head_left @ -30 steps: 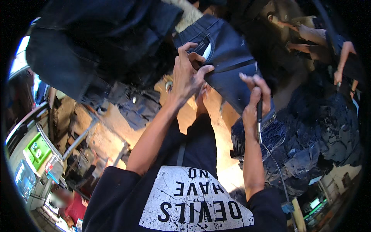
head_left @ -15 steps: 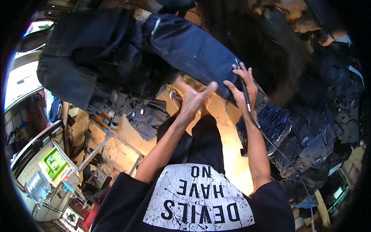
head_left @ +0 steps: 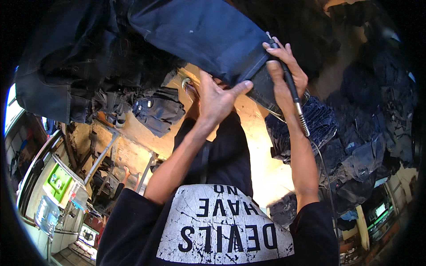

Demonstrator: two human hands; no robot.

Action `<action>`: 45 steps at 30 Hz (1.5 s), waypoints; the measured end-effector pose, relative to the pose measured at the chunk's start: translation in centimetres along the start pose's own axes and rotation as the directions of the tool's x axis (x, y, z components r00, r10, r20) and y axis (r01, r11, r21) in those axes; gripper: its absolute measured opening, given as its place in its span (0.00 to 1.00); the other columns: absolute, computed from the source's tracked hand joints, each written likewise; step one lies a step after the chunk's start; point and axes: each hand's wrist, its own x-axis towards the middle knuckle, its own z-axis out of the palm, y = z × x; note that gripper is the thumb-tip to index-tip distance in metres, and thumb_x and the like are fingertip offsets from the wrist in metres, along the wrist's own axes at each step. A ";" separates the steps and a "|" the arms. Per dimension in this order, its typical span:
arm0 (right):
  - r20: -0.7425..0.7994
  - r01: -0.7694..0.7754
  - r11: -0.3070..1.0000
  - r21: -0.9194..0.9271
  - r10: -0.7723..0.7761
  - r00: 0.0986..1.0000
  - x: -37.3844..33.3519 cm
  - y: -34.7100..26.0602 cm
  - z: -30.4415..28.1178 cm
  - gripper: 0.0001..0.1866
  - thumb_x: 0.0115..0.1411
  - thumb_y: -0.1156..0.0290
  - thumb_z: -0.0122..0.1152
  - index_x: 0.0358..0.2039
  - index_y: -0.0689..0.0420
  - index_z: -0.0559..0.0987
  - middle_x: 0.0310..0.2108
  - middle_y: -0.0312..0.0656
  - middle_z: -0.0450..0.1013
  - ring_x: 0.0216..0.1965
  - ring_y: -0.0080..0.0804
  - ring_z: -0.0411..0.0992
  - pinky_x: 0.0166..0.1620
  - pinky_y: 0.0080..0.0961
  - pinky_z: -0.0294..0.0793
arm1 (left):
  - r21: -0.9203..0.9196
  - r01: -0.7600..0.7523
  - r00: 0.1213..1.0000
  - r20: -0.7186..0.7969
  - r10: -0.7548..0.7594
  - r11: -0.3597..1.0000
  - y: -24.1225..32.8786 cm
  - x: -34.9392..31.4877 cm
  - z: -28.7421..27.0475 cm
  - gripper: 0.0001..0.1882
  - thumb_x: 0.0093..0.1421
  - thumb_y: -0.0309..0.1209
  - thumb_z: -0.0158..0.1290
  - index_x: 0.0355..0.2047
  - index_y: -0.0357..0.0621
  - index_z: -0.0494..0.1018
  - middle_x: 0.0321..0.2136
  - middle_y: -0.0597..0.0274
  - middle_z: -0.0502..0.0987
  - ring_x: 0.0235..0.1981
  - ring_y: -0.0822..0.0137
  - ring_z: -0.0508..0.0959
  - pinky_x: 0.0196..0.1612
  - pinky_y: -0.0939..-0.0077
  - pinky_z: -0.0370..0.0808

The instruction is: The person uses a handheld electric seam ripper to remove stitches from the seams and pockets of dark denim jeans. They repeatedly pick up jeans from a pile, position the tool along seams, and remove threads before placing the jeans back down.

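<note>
A dark blue trouser leg (head_left: 208, 35) lies across the board in front of me, its hem end towards the right. My right hand (head_left: 288, 77) is at that end, holding a slim black rotary tool handpiece (head_left: 289, 82) with a metal tip and a coiled spring at its cable end. Its thumb and fingertips are close to the fabric's edge. Below the near edge of the leg, my left hand (head_left: 217, 99) has its thumb stretched out to the right. Its other fingers reach up beside the cloth and are partly hidden.
Dark garments (head_left: 364, 119) are heaped at the right, with a folded blue bundle (head_left: 321, 119) near my right forearm. More dark clothes (head_left: 157, 111) lie left of my legs. The tool's cable (head_left: 326, 177) hangs past my right arm. A green tray (head_left: 59, 182) and water jug (head_left: 47, 213) stand far left.
The view has shifted. The trouser leg now sits higher in the picture, and my left hand is closer to its hem end. My right hand still holds the handpiece.
</note>
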 end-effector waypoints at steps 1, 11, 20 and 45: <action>0.020 0.046 0.998 -0.038 -0.046 0.999 -0.3 -0.4 -0.5 0.12 0.67 0.66 0.71 0.49 0.55 0.86 0.51 0.48 0.85 0.64 0.52 0.77 0.74 0.59 0.61 | -0.043 0.052 0.998 0.037 -0.050 0.998 0.0 0.1 -0.8 0.54 0.51 0.23 0.77 0.70 0.34 0.51 0.62 0.36 0.71 0.63 0.47 0.77 0.68 0.54 0.77; 0.065 0.125 0.991 -0.054 -0.121 0.990 -4.5 -0.6 -1.0 0.14 0.63 0.75 0.69 0.49 0.62 0.82 0.49 0.55 0.84 0.56 0.54 0.83 0.66 0.54 0.77 | 0.097 -0.001 1.000 -0.028 0.003 0.995 0.0 0.0 -0.6 0.44 0.55 0.29 0.77 0.62 0.27 0.59 0.55 0.34 0.77 0.54 0.51 0.83 0.62 0.58 0.81; 0.105 0.193 0.980 -0.054 -0.187 0.977 -4.6 -1.3 -2.0 0.16 0.53 0.79 0.69 0.44 0.65 0.85 0.42 0.56 0.85 0.51 0.55 0.85 0.61 0.53 0.82 | 0.141 -0.066 0.994 0.100 0.052 0.988 0.0 -1.0 -3.2 0.38 0.61 0.24 0.71 0.64 0.32 0.61 0.53 0.42 0.80 0.53 0.57 0.85 0.57 0.66 0.84; 0.281 0.230 0.973 -0.010 -0.218 0.935 -5.4 -1.2 -1.5 0.16 0.53 0.78 0.72 0.43 0.64 0.88 0.43 0.53 0.86 0.52 0.51 0.85 0.60 0.51 0.83 | 0.066 -0.212 0.975 0.084 0.207 0.975 -1.8 -2.2 -2.8 0.35 0.68 0.25 0.65 0.66 0.28 0.56 0.53 0.39 0.78 0.48 0.54 0.87 0.46 0.64 0.92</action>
